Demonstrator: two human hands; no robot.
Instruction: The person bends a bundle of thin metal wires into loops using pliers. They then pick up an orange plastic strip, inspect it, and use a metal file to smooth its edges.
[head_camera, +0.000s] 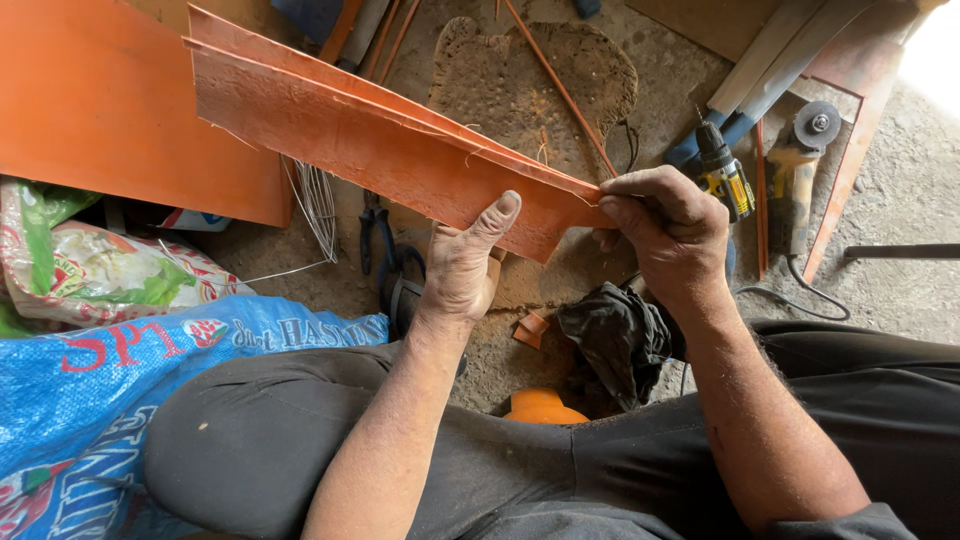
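Both hands grip the orange fibrous strips (380, 140) at frame centre: left hand (462, 265) supports beneath, right hand (668, 225) pinches the tip; keep edges aligned, pull evenly.

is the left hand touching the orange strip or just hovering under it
Touching. The head view shows the left hand pressed against the orange strip, thumb lying flat on its face, while the right hand pinches its end.
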